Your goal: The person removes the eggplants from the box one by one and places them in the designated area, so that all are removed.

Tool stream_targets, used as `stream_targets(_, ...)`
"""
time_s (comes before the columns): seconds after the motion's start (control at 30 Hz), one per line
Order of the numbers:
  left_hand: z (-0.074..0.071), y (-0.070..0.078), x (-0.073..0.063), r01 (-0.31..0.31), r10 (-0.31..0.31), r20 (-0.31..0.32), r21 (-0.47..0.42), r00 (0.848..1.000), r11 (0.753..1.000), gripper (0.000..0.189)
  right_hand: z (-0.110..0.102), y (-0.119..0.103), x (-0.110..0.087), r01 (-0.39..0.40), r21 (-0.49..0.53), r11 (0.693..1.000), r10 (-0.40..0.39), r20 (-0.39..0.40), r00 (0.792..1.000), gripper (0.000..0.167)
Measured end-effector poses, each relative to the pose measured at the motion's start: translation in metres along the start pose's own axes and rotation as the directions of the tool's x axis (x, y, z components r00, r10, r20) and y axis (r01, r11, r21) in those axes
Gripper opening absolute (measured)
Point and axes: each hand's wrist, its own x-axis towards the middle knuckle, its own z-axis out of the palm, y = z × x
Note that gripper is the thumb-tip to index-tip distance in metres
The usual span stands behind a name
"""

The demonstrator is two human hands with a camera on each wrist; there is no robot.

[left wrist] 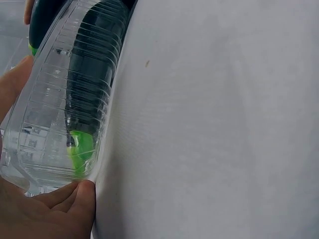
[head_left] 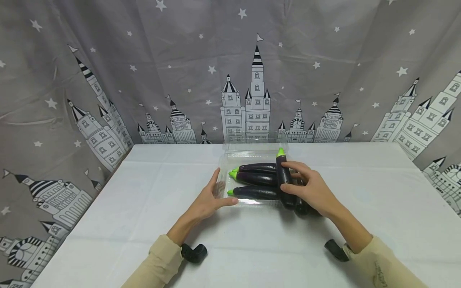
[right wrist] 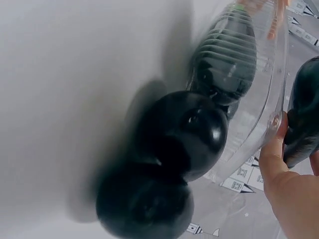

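Your right fingers [head_left: 299, 166] pinch an eggplant [head_left: 283, 176] over the clear container's [left wrist: 45, 109] right side; your left fingers [head_left: 213, 181], spread, touch its left end. Between both, three eggplants [head_left: 256, 178] lie inside; at least two others [right wrist: 182, 134] under your right fingers seemingly await loading. White desk [head_left: 108, 192] all around; castle-print curtain [head_left: 187, 52] beyond.

Both forearms slant inward, the left hand [head_left: 208, 203] (thumb spread wide) extended, the right hand [head_left: 314, 187] gripping.
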Motion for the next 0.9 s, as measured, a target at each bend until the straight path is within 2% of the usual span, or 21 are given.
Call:
stream_targets(0.63,0.000,0.000,0.001,-0.007,0.007,0.004,-0.009,1.000,1.000,0.118,-0.032,0.010,-0.026,-0.060,-0.040,0.997,0.058,-0.043,0.997,0.060)
stream_targets(0.9,0.001,0.001,0.001,-0.001,0.001,-0.004,-0.003,1.000,1.000,0.119,-0.043,0.015,-0.033,-0.093,-0.090,0.992,0.086,-0.071,0.994,0.061)
